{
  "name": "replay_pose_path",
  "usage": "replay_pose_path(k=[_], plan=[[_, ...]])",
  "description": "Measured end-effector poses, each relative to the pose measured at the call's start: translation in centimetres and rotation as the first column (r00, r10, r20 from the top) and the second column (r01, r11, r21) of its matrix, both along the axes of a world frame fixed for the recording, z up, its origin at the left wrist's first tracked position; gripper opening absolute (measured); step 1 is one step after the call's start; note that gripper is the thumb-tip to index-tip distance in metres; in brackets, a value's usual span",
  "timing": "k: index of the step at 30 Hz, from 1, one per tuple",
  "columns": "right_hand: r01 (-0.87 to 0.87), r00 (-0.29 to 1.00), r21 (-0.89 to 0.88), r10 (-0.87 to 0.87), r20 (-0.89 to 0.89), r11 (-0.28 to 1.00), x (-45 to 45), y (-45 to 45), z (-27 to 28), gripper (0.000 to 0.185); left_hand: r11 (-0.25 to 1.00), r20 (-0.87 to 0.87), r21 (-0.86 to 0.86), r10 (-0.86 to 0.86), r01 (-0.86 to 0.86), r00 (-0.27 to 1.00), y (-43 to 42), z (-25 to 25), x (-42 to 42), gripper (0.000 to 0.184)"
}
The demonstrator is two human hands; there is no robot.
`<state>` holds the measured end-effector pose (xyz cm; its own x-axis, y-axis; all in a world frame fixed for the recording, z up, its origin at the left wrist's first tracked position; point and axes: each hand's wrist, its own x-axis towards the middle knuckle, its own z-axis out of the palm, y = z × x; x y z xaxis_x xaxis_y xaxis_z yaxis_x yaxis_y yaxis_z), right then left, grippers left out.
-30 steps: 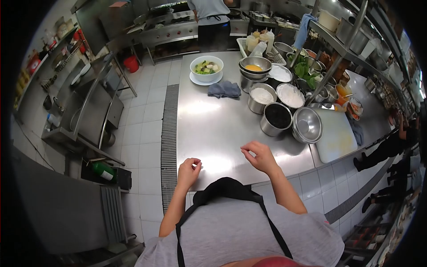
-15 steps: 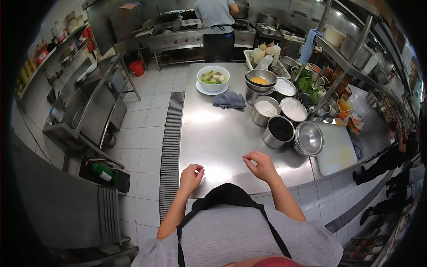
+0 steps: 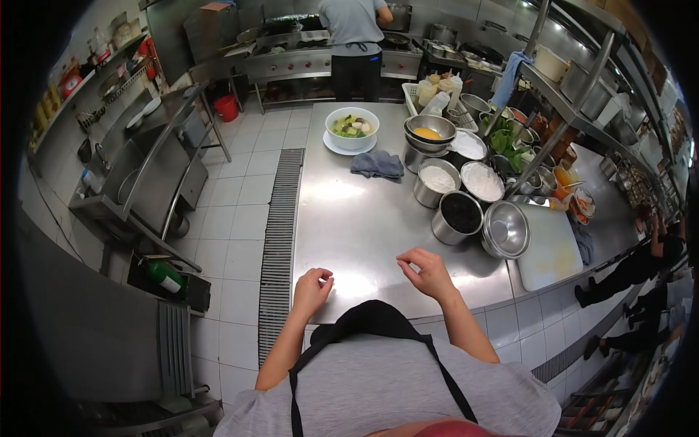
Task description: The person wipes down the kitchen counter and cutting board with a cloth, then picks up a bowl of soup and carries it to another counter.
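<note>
Over the front left of the steel table [image 3: 342,233] I hold my left hand [image 3: 313,290], its fingers loosely curled and nothing in it. My right hand [image 3: 427,272] hovers farther right with thumb and forefinger apart, also empty. Nearest to it are a steel pot of dark contents [image 3: 458,216] and some stacked steel bowls [image 3: 506,229]. Toward the far end, a white bowl of soup [image 3: 352,128] with greens and pale chunks rests on a white plate [image 3: 330,144]. A crumpled grey-blue cloth [image 3: 376,164] lies just in front of it.
Pots of white powder [image 3: 438,177] and a bowl with a yellow content [image 3: 427,133] stand along the right side. Beyond are squeeze bottles [image 3: 437,102], a white cutting board [image 3: 547,244] and a shelf post [image 3: 539,156]. A co-worker [image 3: 355,44] stands at the stove.
My hands keep nearly the same pose. The view has shifted very slightly, and the co-worker at the stove has barely moved.
</note>
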<state>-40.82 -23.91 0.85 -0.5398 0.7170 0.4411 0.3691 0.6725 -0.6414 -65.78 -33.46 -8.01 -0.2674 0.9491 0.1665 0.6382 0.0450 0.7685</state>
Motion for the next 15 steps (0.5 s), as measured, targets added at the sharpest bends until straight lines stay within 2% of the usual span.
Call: replay_pose_path(k=[9,15], plan=[[-0.005,1.0,-0.024,0.005,0.023,1.0,0.2,-0.4,0.0,0.005,1.0,0.001,0.002,0.007,-0.007,1.0,-0.4,0.4,0.2,0.014],[-0.035,0.999,0.061,0.035,0.005,0.998,0.3,-0.2,-0.6,0.005,0.999,0.012,-0.01,0.043,-0.043,0.999,-0.7,0.8,0.2,0.014]])
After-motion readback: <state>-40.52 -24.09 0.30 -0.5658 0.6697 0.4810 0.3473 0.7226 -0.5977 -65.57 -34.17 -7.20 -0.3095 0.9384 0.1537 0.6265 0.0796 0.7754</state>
